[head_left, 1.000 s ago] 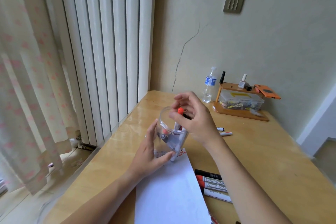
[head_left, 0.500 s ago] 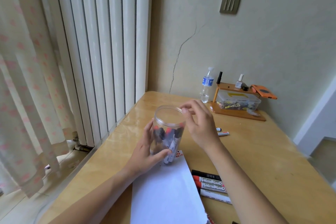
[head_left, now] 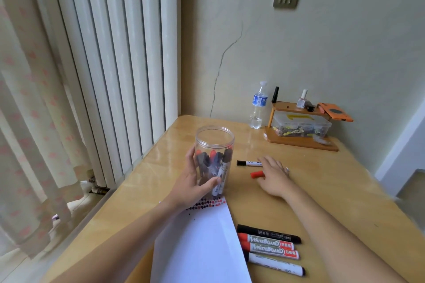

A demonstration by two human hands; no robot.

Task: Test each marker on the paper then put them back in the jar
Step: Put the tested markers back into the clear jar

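Right now I see the left hand [head_left: 192,181] wrapped around the clear plastic jar [head_left: 214,158], thumb across its front and fingers curled behind, holding it upright on the wooden table [head_left: 322,190] at the far end of the sheet of paper [head_left: 197,243]. Several markers stand inside the jar; I count roughly five or six caps, black and red, though they overlap too much through the plastic for a sure number. The right hand [head_left: 273,177] lies palm down on the table to the right of the jar, fingers spread over two loose markers: one with a black cap [head_left: 249,163] and one with a red cap [head_left: 257,174]. I cannot tell whether the fingers have closed on either one or merely rest on them. Four more markers [head_left: 271,247] lie side by side just beside the paper's right edge: one black, two red whiteboard ones, one white-bodied. A row of small red and black test marks [head_left: 204,204] runs along the paper's far edge. At the back of the table stand one water bottle [head_left: 258,105] and one small wooden shelf [head_left: 301,126] with a clear box under it.
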